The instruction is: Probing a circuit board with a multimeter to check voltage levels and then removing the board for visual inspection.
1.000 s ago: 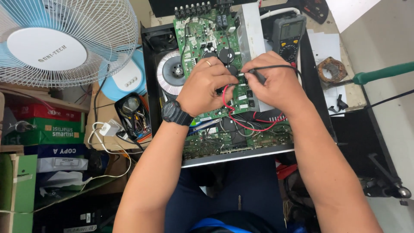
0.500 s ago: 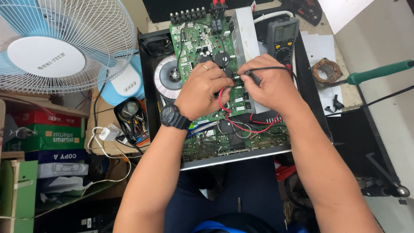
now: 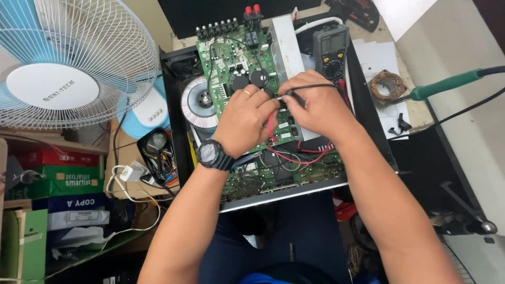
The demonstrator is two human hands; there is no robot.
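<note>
- Over the opened amplifier chassis [image 3: 368,131] on the desk, both of our hands meet above the green circuit board [image 3: 231,58], just below two black round capacitors [image 3: 249,80].
- Our right hand [image 3: 321,108] has its grip closed around a black probe [image 3: 292,97], thumb and fingers pinching it like a pen; its tip points left toward the board, and its black lead [image 3: 315,85] arcs back over the knuckles.
- Our left hand [image 3: 244,118], with a ring and a black wristwatch [image 3: 210,154], is curled with its fingers bent down onto the board. A red lead [image 3: 272,131] runs out beneath it, but we cannot tell whether that grip holds a second probe or only presses on the board.
- The multimeter [image 3: 330,52] lies at the far right of the chassis, beside the grey heat sink [image 3: 286,47], its screen turned toward us.
- To do this well, we judge that we should keep both wrists rested on the chassis edge so that the tips do not slip across neighbouring solder points.
- We should hold the probe steeply, touch only one contact, and glance at the meter without moving the hands.
- The round transformer [image 3: 197,102] sits left of the board; red wires [image 3: 310,152] loop near our right wrist and should stay clear of the tip.
- A fan [image 3: 63,63] stands at the left, and a green-handled soldering iron [image 3: 447,84] lies at the right, apart from the hands.
</note>
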